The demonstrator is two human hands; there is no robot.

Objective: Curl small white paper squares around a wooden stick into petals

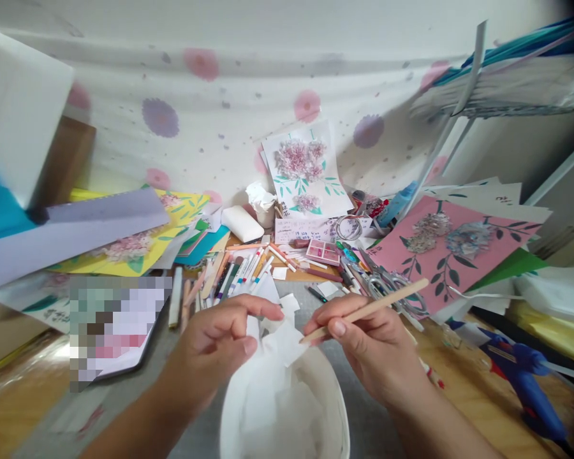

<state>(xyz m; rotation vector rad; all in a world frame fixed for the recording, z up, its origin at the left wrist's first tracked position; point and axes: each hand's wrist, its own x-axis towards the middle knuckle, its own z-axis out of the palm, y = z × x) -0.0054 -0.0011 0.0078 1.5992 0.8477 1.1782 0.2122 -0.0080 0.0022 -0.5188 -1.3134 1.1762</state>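
My right hand [368,338] grips a plain wooden stick [387,298], slanted with its narrower end down to the left. That end meets the edge of a small white paper piece [284,343] above the far rim of a white tub [343,408]. My left hand [220,344] is left of this paper, thumb and index finger apart, with nothing visible between them. More white paper pieces [282,408] lie inside the tub. Whether the paper clings to the stick, I cannot tell.
Pens and markers [242,274], scissors [387,280] and a pink palette [323,252] crowd the table behind. Flower pictures on white [335,191], pink [402,236] and yellow sheets [86,261] stand around. A blue glue gun [521,370] lies right; a blurred-out tablet-like device [129,350] left.
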